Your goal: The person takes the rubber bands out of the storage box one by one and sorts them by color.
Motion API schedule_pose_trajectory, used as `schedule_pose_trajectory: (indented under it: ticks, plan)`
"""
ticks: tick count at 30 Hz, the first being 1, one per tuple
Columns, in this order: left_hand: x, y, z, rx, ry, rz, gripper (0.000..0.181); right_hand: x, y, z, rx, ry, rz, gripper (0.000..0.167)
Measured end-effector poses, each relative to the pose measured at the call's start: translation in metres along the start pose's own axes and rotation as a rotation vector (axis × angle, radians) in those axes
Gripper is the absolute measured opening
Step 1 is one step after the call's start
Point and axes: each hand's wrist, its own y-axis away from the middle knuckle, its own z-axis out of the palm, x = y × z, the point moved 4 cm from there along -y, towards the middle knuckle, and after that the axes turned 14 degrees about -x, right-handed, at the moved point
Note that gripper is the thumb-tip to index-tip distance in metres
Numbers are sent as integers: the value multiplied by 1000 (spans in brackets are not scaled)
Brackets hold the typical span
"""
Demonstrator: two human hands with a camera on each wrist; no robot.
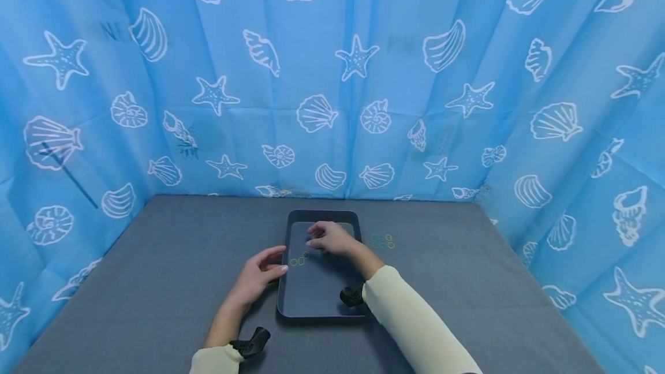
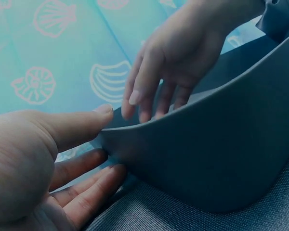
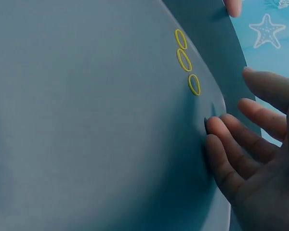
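A dark shallow tray [image 1: 317, 299] lies on the cloth-covered table. My left hand [image 1: 253, 275] is at its left side, thumb tip at the rim and fingertips against the outer wall in the left wrist view. Over the inside of the tray hovers my right hand [image 1: 332, 238], its fingers loosely bent and the thumb apart from them. A small dark sliver [image 3: 205, 126] shows by its fingertips; I cannot tell what it is. Three small yellow rings [image 3: 184, 60] lie in a slanting row on the tray floor, close to the left wall.
To the right of the tray, several small teal and yellow rings [image 1: 389, 238] lie grouped on the grey tablecloth [image 1: 457, 281]. Blue curtains [image 1: 332, 149] with shell and starfish prints stand behind and at both sides. Each wrist carries a black device [image 1: 251, 343].
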Motion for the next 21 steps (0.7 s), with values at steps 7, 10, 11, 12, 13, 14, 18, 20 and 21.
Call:
schedule_pose_trajectory:
  ticks: [7, 10, 11, 12, 13, 14, 18, 20, 21]
  plan:
    - [1, 1, 0, 1, 4, 6, 44, 1, -2, 7, -19, 79, 27, 31]
    - [1, 1, 0, 3, -1, 4, 44, 2, -2, 10, -37, 74, 44, 31]
    - [1, 1, 0, 4, -2, 3, 44, 2, -2, 10, -45, 76, 45, 31]
    - [1, 1, 0, 4, -3, 3, 44, 1, -2, 11, -55, 78, 42, 31]
    - [1, 1, 0, 4, -5, 2, 44, 0, -2, 11, -63, 85, 40, 31]
    - [1, 1, 0, 3, -6, 2, 44, -1, -2, 11, -71, 97, 38, 31]
    - [0, 0, -1, 3, -9, -2, 45, -3, -6, 14, -93, 146, 39, 27]
    - [0, 0, -1, 5, -8, -4, 45, -2, -8, 15, -87, 167, 50, 23]
    - [0, 0, -1, 6, -7, -5, 45, -1, -9, 15, -83, 176, 56, 21]
